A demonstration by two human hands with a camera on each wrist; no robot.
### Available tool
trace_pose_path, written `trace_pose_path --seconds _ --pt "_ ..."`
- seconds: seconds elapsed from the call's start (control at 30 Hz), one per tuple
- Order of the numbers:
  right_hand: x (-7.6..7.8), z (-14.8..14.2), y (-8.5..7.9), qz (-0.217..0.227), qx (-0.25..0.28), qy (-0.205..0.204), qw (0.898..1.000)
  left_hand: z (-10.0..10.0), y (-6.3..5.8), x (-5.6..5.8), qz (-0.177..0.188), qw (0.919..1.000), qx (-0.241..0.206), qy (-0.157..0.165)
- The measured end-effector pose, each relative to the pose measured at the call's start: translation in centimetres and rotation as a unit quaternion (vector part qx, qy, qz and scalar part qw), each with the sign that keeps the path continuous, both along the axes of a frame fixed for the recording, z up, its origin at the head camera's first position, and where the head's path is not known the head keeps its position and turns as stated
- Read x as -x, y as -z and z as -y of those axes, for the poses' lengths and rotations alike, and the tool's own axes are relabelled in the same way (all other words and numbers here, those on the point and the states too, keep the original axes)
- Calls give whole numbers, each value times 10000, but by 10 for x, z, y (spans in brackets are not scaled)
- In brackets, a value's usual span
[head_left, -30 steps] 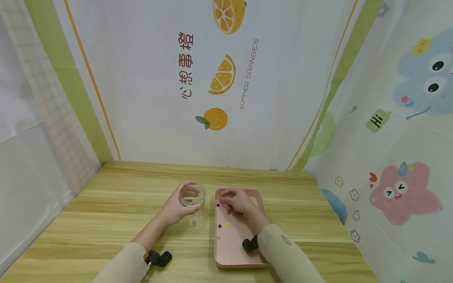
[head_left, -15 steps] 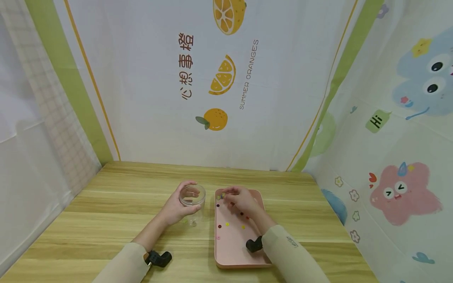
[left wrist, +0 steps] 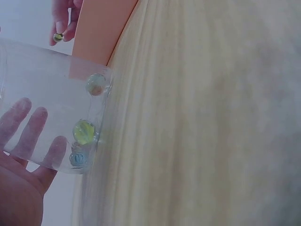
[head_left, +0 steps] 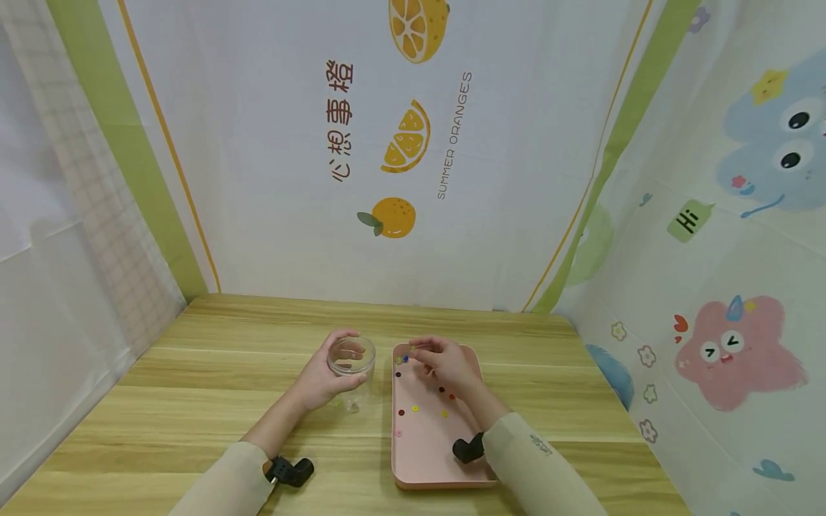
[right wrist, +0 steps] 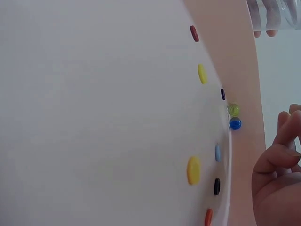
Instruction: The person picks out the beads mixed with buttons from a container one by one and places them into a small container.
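Note:
My left hand [head_left: 320, 374] grips a clear plastic jar [head_left: 353, 358] round its side, mouth up, above or on the wooden table. Through the jar wall in the left wrist view show several glass marbles at the bottom, among them a yellow-green marble [left wrist: 84, 132]. Over the far end of the pink tray [head_left: 422, 459], my right hand [head_left: 445, 364] pinches a yellowish marble [left wrist: 58, 37] between thumb and fingertip. Below it, in the tray's far left corner, a blue marble [right wrist: 235, 123] lies against a green marble [right wrist: 233, 109].
Several flat buttons are scattered in the tray, including a yellow button [right wrist: 194, 170], a dark button [right wrist: 217, 186] and a red button [right wrist: 194, 33]. The wooden table [head_left: 258, 322] extends around tray and jar. A patterned cloth [head_left: 271, 236] hangs behind it.
My right hand has lifted from the tray's far left corner and shifted slightly right, pinching the marble. The blue marble has come into sight there. The left hand and jar have stayed in place.

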State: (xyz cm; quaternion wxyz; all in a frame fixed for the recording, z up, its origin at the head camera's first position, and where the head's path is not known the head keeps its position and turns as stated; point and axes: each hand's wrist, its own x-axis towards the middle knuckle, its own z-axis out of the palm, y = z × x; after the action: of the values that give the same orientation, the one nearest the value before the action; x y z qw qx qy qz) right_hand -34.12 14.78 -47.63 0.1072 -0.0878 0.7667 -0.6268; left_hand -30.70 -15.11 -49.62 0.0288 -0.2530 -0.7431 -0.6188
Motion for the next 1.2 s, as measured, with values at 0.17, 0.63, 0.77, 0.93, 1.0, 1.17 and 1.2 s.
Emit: trace_pose_path --seconds 0.17,0.63,0.77,0.93,1.0,1.17,1.2 --pt "0 -3 -1 103 283 170 9994 0 -1 -1 95 9999 -61 15" --pt "9 -13 -5 -78 480 399 9980 -1 -2 -1 160 9998 -86 29" --pt "7 -14 -10 -104 512 430 9977 -1 -1 -1 155 9998 -105 38" --pt "7 -13 -16 -164 565 444 9973 0 0 -1 138 9999 -42 -5" --pt "7 -13 -19 -181 586 437 9972 0 0 0 123 9999 -7 -30" --pt "6 -12 -28 -242 524 411 9975 0 1 0 110 9999 -7 -14" --pt "5 -11 -30 -261 512 401 9975 0 1 0 114 9999 -7 -12"
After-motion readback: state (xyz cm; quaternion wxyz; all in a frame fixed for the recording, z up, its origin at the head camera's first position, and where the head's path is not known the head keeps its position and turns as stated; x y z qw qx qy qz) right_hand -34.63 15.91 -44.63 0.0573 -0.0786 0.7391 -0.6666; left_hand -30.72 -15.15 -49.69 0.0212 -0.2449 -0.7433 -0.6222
